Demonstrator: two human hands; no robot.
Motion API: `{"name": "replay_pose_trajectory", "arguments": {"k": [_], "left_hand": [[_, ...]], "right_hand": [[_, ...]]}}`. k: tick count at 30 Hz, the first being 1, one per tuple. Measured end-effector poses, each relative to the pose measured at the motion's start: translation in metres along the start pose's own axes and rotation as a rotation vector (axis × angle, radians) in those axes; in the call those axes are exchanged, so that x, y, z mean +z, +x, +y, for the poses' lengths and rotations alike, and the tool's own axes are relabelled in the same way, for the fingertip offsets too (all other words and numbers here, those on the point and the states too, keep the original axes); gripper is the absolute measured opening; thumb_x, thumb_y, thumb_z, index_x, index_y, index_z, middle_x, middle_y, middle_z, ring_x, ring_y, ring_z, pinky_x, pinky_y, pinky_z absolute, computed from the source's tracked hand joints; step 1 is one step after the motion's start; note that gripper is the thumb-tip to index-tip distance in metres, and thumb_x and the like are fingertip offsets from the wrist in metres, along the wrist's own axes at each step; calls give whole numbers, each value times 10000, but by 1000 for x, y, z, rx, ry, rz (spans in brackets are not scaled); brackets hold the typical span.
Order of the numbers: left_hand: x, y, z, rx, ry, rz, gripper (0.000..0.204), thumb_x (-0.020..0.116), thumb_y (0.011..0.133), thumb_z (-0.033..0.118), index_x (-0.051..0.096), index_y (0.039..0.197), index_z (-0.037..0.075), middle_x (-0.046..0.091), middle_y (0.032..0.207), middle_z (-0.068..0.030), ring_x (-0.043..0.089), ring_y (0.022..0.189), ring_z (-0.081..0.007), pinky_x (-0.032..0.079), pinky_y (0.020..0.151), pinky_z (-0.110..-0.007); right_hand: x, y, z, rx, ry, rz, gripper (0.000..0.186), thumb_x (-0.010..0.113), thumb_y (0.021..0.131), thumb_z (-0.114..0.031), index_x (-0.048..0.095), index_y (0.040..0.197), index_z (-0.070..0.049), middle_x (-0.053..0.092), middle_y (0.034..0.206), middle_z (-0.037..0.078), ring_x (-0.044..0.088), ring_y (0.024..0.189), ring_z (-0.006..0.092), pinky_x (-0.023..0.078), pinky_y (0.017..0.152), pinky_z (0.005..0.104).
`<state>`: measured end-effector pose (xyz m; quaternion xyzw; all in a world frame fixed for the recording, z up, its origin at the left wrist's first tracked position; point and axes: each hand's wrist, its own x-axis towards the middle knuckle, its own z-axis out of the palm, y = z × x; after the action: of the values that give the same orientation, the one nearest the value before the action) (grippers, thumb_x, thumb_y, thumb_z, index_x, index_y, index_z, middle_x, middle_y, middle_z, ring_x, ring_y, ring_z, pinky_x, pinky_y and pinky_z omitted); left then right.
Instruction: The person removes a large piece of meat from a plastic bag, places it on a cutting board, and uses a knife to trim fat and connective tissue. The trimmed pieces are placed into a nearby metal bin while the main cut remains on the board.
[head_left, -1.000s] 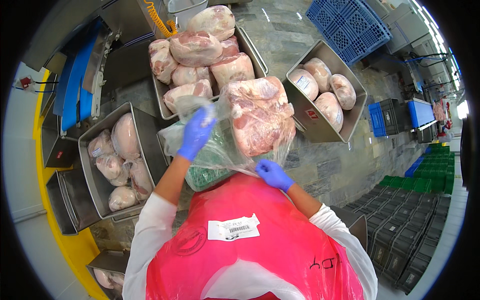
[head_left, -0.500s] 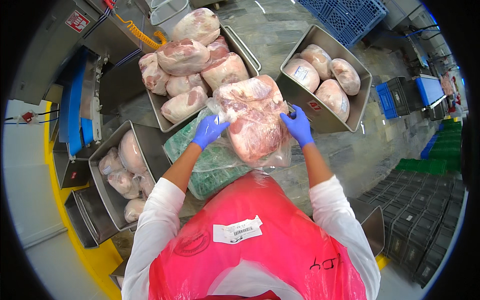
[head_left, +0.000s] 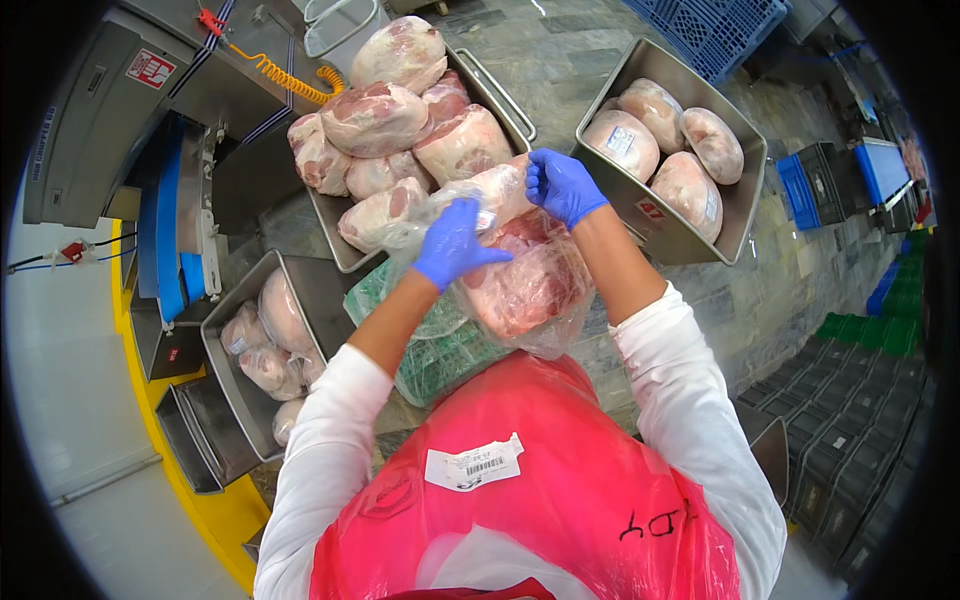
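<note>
A clear plastic bag (head_left: 530, 285) holding a large piece of raw pink meat sits on a green crate (head_left: 440, 355) in front of me. My left hand (head_left: 452, 243), in a blue glove, grips the bag's gathered top on the left. My right hand (head_left: 562, 186), also blue-gloved, is closed on the bag's neck at the upper right. Both hands are just above the meat, over the near edge of a steel tray (head_left: 497, 82) piled with raw meat cuts.
A steel tray (head_left: 722, 232) with bagged meat pieces stands at the right. Another steel tray (head_left: 225, 345) with bagged pieces is at the left. A steel machine (head_left: 110, 110) with an orange coiled cable stands at the upper left. Blue and dark crates line the right side. I wear a red plastic apron (head_left: 560, 490).
Both hands moved from the bag's sides up to its top, gathering the plastic above the meat. One second ago my right hand was low, near my apron.
</note>
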<state>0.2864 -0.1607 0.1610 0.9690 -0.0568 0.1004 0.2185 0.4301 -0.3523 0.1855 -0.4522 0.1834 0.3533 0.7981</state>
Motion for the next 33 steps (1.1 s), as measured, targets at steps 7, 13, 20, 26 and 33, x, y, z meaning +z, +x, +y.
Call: {"name": "replay_pose_trajectory", "arguments": {"k": [7,13,20,26,33], "left_hand": [[65,26,-48,-44,-70,136,445,722,959,422,695,1166,29,685,1065,-215,672,998,-429,545,901,-509],[54,22,-47,-248,-751,321,283,656,1049,279,688,1154,18,685,871,-98,625,694,-233,536,697,-390],[-47,-49,-43,-841,-1705,217,132,623,1086,261,567,1033,153,526,740,34,532,651,-87,459,585,-270],[-131,-142,-107,-1023,-1633,473,179,615,1076,245,564,922,168,508,666,43,494,570,-104,426,539,-288],[-85,-292,-181,-1064,-1810,581,163,620,1058,274,666,1076,118,640,853,1,604,696,-126,521,635,-292]], "right_hand": [[-72,-40,36,-735,-816,220,361,776,954,-281,706,1101,42,728,968,123,701,864,238,572,819,365],[-149,-79,143,-420,-549,408,841,886,869,-315,451,1497,36,570,1439,184,576,1300,254,480,1105,392],[-142,-63,141,-379,-462,308,899,913,842,-313,432,1523,24,589,1433,175,590,1282,254,489,1103,393],[-105,-14,107,-452,-717,198,748,878,867,-396,575,1403,30,667,1345,185,640,1222,253,512,1055,396],[-54,18,96,-436,-1081,126,509,640,1000,-496,716,1174,-25,751,1122,244,726,1083,361,540,961,431]]}}
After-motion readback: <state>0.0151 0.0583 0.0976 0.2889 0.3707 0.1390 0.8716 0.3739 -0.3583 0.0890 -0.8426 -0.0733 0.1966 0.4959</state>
